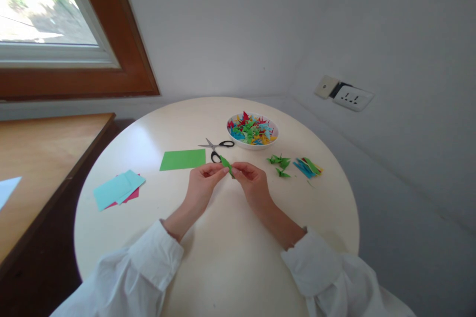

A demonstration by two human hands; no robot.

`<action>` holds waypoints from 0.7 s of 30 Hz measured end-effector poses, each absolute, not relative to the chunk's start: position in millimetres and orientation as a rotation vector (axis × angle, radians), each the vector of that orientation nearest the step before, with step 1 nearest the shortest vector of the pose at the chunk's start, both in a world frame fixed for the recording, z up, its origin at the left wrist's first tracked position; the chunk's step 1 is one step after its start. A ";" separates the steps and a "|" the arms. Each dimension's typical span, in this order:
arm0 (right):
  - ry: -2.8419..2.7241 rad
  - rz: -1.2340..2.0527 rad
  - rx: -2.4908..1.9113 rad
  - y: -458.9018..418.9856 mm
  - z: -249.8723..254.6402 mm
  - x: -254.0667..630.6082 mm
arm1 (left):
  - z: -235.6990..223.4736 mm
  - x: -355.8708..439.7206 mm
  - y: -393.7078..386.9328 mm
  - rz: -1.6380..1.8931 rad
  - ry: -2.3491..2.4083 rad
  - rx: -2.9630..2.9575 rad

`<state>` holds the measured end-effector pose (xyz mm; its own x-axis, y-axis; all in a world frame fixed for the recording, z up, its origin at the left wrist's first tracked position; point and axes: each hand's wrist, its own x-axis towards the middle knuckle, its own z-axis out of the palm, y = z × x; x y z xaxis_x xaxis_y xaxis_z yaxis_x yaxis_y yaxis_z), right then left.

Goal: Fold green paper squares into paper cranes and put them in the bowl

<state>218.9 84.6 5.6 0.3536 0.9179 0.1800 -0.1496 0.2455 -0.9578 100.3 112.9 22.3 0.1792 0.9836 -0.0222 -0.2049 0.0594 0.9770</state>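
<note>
A small folded piece of green paper (226, 162) is pinched between both hands above the middle of the round table. My left hand (204, 182) grips it from the left with thumb and fingers. From the right, my right hand (253, 183) pinches its lower end. Just beyond the fingers lie open scissors (212, 146) with black handles. A flat green paper sheet (183, 159) rests left of the scissors. Several folded green paper cranes (279, 161) lie to the right of my right hand.
At the back stands a white bowl (256, 146) full of colourful folded cranes. Coloured paper strips (308, 167) lie at the right of the round table (230, 257). Light blue and red sheets (117, 190) are at the left. A wooden surface (44, 148) stands beyond the left edge.
</note>
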 end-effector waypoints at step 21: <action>-0.910 0.935 -1.058 87.0 -2.6 218.3 | 25.5 100.1 111.1 1.171 0.883 1.264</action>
<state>218.3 87.0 -2.6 0.3312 0.9316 0.1496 -0.1755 0.2166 -0.9603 100.1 111.1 25.5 0.2216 0.9689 0.1100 -0.1607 -0.0749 0.9842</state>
